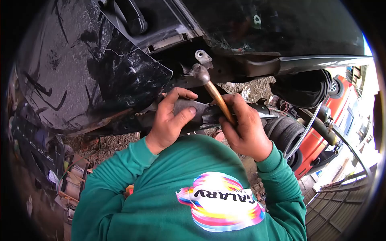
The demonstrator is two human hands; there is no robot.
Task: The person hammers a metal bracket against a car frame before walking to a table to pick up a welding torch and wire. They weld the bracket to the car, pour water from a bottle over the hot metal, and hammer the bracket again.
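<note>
My right hand (249,130) is closed around the wooden handle of a hammer (216,97), near its lower end. The metal hammer head points up and forward, beside a small metal bracket (204,57) with a hole in it. My left hand (167,120) is curled with thumb and fingers on a grey and dark car body piece (189,105). That piece runs across in front of my belly toward my right hand, where my fingers partly hide it. Just beyond my left hand is the lower corner of a scuffed dark panel (136,72).
A dark car body (277,32) fills the far side. To the right are stacked tyres (284,132), a bent metal tube (303,130) and a red vehicle (321,140). Gravel (257,89) shows below. A crate with boxes (74,178) stands at lower left.
</note>
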